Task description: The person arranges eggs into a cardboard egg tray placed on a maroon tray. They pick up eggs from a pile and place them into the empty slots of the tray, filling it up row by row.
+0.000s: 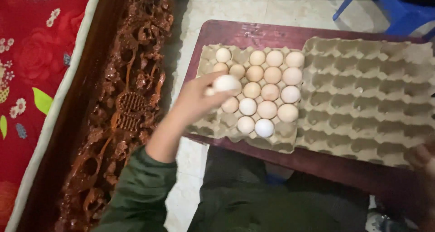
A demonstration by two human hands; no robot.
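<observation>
- Left hand (192, 100), centre-left of the frame: we are pinching one white egg (226, 83) in curled fingertips, hovering over the filled tray (213, 128); a loose grip could be letting it slip.
- Eggs in tray (267, 110): we are risking a knock against these neighbours.
- Empty tray (362, 100), right: lying beside, touching.
- Right hand (423, 157), lower-right edge: we cannot tell its grip.
- Table (235, 30): its near edge is close.

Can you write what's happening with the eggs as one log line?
left hand: holds egg over egg-filled tray | right hand: at empty tray edge, mostly hidden | table
</observation>
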